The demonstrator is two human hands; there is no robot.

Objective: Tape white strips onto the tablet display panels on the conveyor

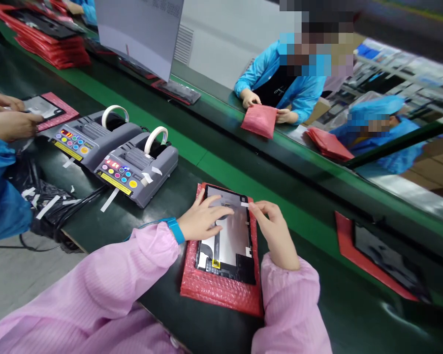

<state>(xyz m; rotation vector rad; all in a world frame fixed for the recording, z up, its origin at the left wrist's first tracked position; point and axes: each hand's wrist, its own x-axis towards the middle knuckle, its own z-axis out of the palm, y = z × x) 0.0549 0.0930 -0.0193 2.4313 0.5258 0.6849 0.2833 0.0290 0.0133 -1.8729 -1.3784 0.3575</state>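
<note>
A tablet screen assembly (pixel 231 241) lies back side up on a red bubble-wrap bag (pixel 221 297) in front of me. My left hand (pixel 205 218) rests over its upper left part, fingers spread, with a blue wrist strap at the cuff. At the upper right edge, my right hand (pixel 275 228) pinches the end of a small white tape strip (pixel 244 204), which lies across the frame. A yellow-edged sticker (pixel 216 263) sits near the bottom, and another bit of white tape (pixel 248 251) is on the right edge.
Two grey tape dispensers (pixel 138 169) with white rolls stand to the left. Beyond them, a co-worker's hands (pixel 11 118) handle another panel. A green conveyor belt (pixel 195 147) runs behind, carrying a panel on a red bag (pixel 376 255). Across it, a person holds a red bag (pixel 260 120).
</note>
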